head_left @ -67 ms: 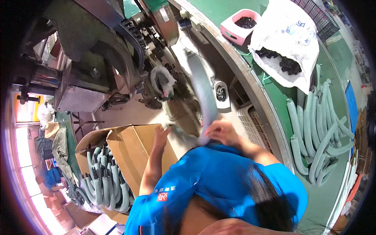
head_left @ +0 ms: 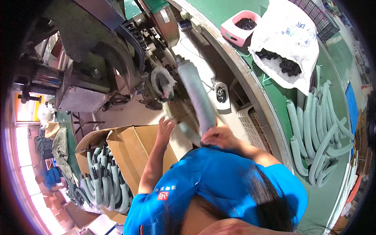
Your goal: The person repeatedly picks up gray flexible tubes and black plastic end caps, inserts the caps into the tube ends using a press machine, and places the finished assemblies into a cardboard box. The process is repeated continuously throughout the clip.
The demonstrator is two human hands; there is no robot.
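A bent grey-green foam-covered tube (head_left: pixel 197 92) is held up in front of my blue shirt, its long part reaching away over the floor. My right hand (head_left: pixel 220 136) is closed around it near the bend. A shorter grey-green section (head_left: pixel 189 132), smeared by motion, sticks out to the left of that hand. My left hand (head_left: pixel 165 128) stands apart from the tube, fingers loosely spread with nothing in them, beside the cardboard box (head_left: pixel 135 147).
More grey-green tubes (head_left: pixel 113 184) with black ends stand in the box. A dark machine (head_left: pixel 94 66) fills the upper left. On the green table (head_left: pixel 270 98) at right lie a pink bin (head_left: pixel 235 35), a white sack (head_left: pixel 288 43) of black parts, and several tubes (head_left: pixel 313 125).
The tube's far end has swung slightly left and its short section has shifted. My left hand has risen a little, its fingers looking more spread.
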